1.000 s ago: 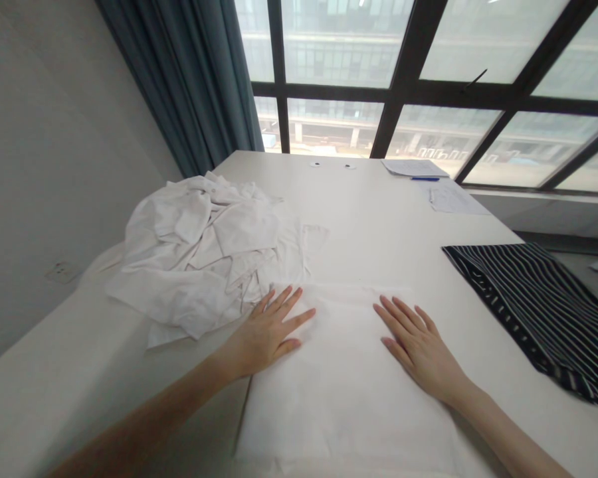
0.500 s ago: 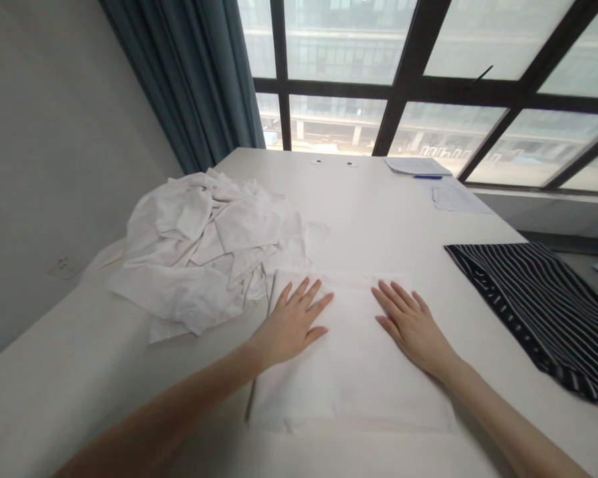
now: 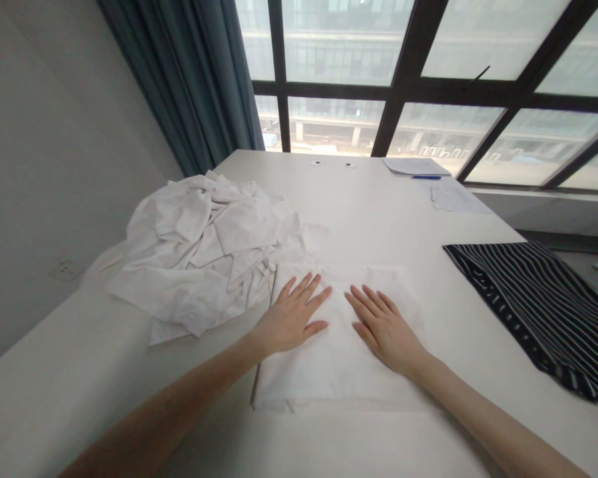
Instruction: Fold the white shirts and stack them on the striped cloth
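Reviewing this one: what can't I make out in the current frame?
All in the head view:
- Flat white cloth: the patches beneath the left hand and right hand, covered by them.
- Heaped white fabric: its lower layers and number of pieces, hidden by the top folds.
- Black striped cloth: its right part, cut off by the picture's right edge.
- Papers: any writing, too small and blurred.

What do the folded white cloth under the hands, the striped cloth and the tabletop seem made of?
Folded white cloth: matte fabric, perhaps cotton, judging by soft creases. Striped cloth: pliant fabric, fibre unclear; its stripes curve. Tabletop: probably laminate, smooth, evenly white, with a faint sheen.
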A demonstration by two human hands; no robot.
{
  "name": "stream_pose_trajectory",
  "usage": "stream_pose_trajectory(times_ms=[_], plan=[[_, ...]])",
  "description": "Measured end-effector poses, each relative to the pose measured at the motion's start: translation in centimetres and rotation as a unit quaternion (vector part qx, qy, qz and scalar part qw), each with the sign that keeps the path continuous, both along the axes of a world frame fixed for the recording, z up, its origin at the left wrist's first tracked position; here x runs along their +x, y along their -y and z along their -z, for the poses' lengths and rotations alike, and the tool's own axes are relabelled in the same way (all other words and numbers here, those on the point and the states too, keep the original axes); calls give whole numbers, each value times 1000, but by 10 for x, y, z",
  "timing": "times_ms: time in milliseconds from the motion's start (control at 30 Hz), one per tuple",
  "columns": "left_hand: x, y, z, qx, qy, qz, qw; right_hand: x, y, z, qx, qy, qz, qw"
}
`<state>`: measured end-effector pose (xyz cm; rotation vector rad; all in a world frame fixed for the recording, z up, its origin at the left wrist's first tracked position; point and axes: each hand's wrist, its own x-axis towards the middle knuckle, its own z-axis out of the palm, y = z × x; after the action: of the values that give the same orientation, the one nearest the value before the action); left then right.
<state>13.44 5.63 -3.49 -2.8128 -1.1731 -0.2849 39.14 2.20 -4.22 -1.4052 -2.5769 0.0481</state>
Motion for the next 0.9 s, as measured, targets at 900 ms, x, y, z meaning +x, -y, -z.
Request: stream_pose_trajectory(times_ms=[900], plan=[[-21,-23,7,-38,113,-70,990,-28,57,-20,25,-117,-257,959]])
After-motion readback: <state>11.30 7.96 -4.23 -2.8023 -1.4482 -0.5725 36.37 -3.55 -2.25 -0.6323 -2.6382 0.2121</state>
